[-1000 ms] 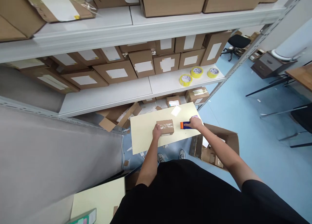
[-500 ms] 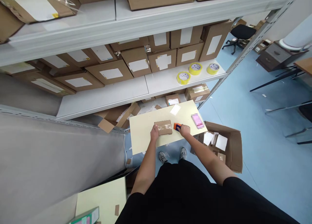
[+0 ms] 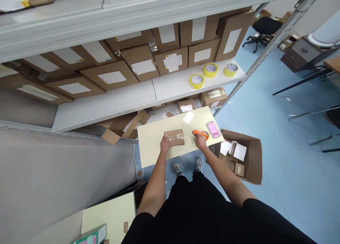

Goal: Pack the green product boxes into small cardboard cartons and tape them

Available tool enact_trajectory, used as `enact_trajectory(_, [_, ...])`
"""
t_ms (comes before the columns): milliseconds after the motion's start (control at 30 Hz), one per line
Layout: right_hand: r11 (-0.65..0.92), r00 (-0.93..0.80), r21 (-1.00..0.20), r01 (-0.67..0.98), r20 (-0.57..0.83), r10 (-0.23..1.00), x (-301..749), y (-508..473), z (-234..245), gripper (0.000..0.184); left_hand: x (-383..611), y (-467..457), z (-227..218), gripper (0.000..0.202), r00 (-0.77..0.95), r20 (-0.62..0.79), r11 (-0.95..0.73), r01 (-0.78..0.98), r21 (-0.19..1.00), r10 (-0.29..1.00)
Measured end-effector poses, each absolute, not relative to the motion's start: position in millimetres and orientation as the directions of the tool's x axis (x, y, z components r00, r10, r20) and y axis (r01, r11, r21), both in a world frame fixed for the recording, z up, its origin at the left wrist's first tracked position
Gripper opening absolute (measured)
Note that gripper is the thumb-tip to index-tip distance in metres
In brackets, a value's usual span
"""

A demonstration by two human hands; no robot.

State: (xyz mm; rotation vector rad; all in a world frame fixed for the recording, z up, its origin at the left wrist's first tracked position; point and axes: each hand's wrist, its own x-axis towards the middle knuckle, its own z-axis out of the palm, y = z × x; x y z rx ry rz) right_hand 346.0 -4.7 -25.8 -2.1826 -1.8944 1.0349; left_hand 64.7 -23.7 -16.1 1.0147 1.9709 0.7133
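A small brown cardboard box [image 3: 174, 137] with a shiny strip of clear tape lies on the pale yellow tabletop [image 3: 151, 148]. My left hand [image 3: 164, 144] is closed on the box's left end. To the right of the box, my right hand [image 3: 200, 142] grips an orange tape dispenser [image 3: 201, 133], apart from the box; a roll shows at its right side. A white label [image 3: 188, 117] lies on the tabletop behind them. Right of the dispenser is a pink item [image 3: 213, 129], blurred out.
A shelf [image 3: 127, 98] ahead bears labelled cartons [image 3: 145, 64] and yellow tape rolls [image 3: 196, 81]. An open carton [image 3: 253, 162] with small boxes and white papers stands at the right. Another open box [image 3: 119, 125] sits on the lower shelf.
My right hand has turned the tape dispenser and drawn it slightly away from the box, so its side and roll now show. The left hand stays on the box; the view has shifted.
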Motion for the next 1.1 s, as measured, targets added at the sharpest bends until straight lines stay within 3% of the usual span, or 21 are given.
enact_trajectory(100, [-0.212, -0.094, -0.683, 0.699, -0.382, 0.919, 308.7, -14.6, -5.7, 0.053, 64.9, -24.4, -15.8, 0.061, -0.353, -0.387, 0.512, 0.406, 0.757, 0.852])
enact_trajectory(200, [-0.227, -0.153, -0.764, 0.604, -0.391, 0.908, 273.3, -27.3, 9.8, 0.054, 64.0, -25.7, -16.6, 0.059, -0.358, -0.414, 0.537, 0.391, 0.747, 0.837])
enact_trajectory(300, [-0.246, -0.173, -0.775, 0.582, -0.414, 0.894, 257.4, -29.1, 22.5, 0.060, 60.2, -26.9, -17.6, 0.055, -0.330, -0.419, 0.525, 0.377, 0.763, 0.846])
enact_trajectory(433, [-0.294, -0.211, -0.757, 0.583, -0.491, 0.845, 263.5, -13.8, 39.3, 0.047, 48.7, -29.0, -17.2, 0.052, -0.227, -0.438, 0.490, 0.299, 0.819, 0.870])
enact_trajectory(633, [-0.290, -0.131, -0.828, 0.480, -0.394, 0.910, 264.4, -17.8, 39.4, 0.063, 23.2, -40.9, -22.4, 0.094, -0.070, -0.293, 0.300, 0.127, 0.946, 0.954])
enact_trajectory(767, [-0.326, -0.079, -0.789, 0.520, -0.425, 0.902, 242.3, -28.1, 20.9, 0.060, 19.5, -50.5, -37.4, 0.099, -0.018, -0.342, 0.340, 0.187, 0.922, 0.939])
enact_trajectory(867, [-0.346, -0.082, -0.777, 0.527, -0.451, 0.889, 224.9, -28.3, 9.6, 0.059, 24.3, -54.9, -50.4, 0.090, -0.006, -0.382, 0.367, 0.291, 0.883, 0.924])
enact_trajectory(1000, [-0.319, -0.071, -0.782, 0.536, -0.418, 0.906, 218.8, -23.0, 7.5, 0.060, 30.8, -53.0, -59.0, 0.072, -0.032, -0.328, 0.309, 0.434, 0.846, 0.944])
enact_trajectory(1100, [-0.281, -0.057, -0.774, 0.568, -0.377, 0.924, 228.3, -13.2, 11.6, 0.060, 36.4, -45.9, -58.6, 0.071, -0.006, -0.277, 0.237, 0.538, 0.809, 0.961])
